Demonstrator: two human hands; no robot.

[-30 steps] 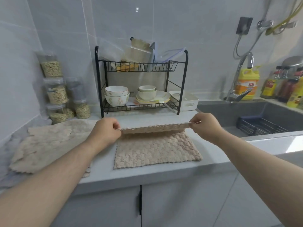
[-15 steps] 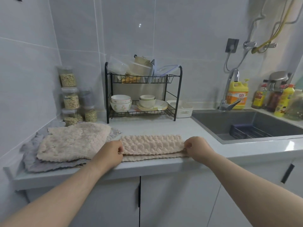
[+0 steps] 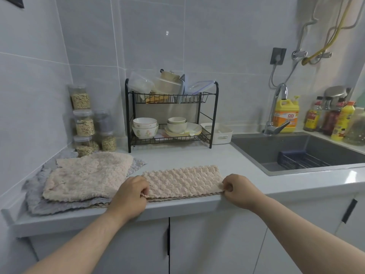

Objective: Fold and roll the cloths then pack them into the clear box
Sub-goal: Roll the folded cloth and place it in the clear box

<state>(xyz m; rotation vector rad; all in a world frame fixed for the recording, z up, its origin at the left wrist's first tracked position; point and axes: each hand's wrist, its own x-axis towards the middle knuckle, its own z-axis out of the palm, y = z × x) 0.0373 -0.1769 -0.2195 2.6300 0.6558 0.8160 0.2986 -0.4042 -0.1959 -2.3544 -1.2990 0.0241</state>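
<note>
Left of the sink point(image 3: 296, 155): stacked cloths point(image 3: 83, 178), dish rack point(image 3: 171, 115) behind. Folded cloth point(image 3: 183, 179), long axis left-right. Left hand point(image 3: 131, 193) and right hand point(image 3: 240, 189) pinch its near corners.

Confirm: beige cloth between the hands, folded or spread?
Folded. The beige cloth lies as a narrow band, layered edges along its near side, both corners pinched.

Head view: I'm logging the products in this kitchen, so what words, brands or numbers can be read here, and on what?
"立白": red label on the yellow detergent jug behind the tap.
Sauce bottles right of the sink: labels with print, too small and blurred to read.
Yellow squeeze bottle: label too blurred to read.
Jars, cloths and dish rack: no text visible.
</note>
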